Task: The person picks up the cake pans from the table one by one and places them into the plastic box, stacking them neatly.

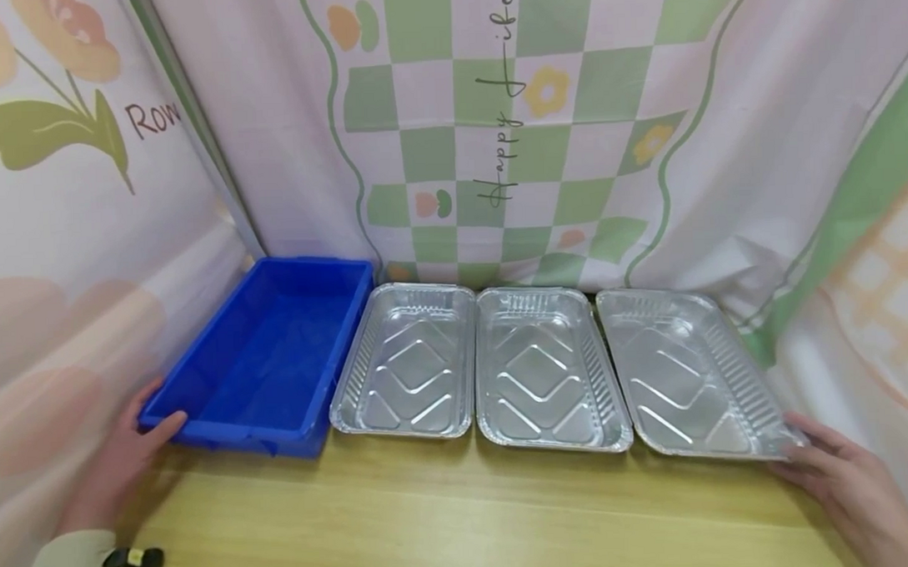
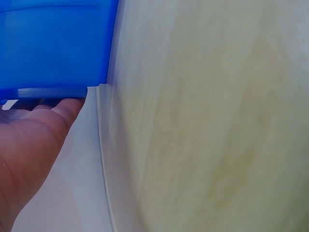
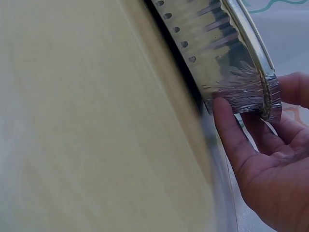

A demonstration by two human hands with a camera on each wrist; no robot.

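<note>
A blue plastic bin [image 1: 272,356] stands at the left, its inside bare. My left hand [image 1: 147,432] grips its near left corner, thumb over the rim; in the left wrist view the fingers [image 2: 70,107] curl beneath the rim. Three rectangular foil pans sit in a row to its right: a left pan [image 1: 415,372], a middle pan [image 1: 541,372] and a right pan [image 1: 679,384]. At the right pan's near right corner, my right hand [image 1: 844,478] holds the crinkled foil between thumb and fingers, as the right wrist view shows close up.
The wooden table [image 1: 447,517] extends in front of the row. A patterned curtain [image 1: 524,147] hangs right behind the pans, and more printed cloth [image 1: 65,330] closes in the left and right sides. A dark wrist strap [image 1: 137,564] is on the left sleeve.
</note>
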